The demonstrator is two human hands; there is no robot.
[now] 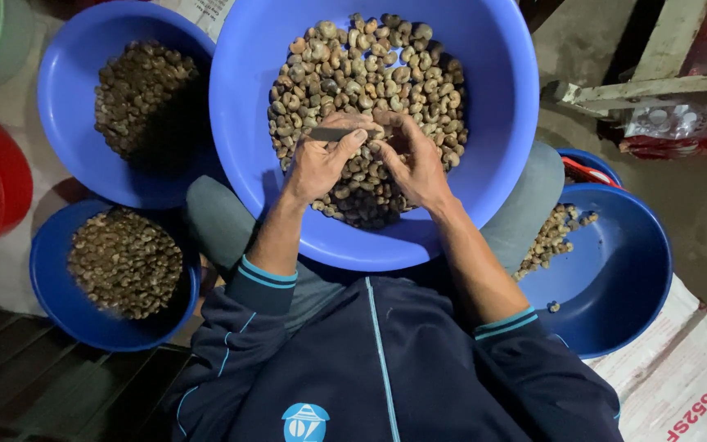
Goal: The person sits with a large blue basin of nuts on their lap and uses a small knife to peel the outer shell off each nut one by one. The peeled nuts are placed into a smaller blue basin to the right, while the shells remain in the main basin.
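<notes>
Blue basin [501, 98] of nuts [370, 74]: left hand [321, 164] fingers grip a small blade [329, 133]; right hand [415, 164] pinches something hidden; 3 smaller basins crowd close.

dark navy zip jacket [386, 368], light blue piping, teal-striped cuffs pushed up, round light blue chest logo, grey trousers [533, 205]

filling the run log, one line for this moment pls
left hand: holds small blade | right hand: pinching cashew nut | over big blue basin of cashews on lap

white printed sack [681, 385] lower right, red lettering.
</notes>
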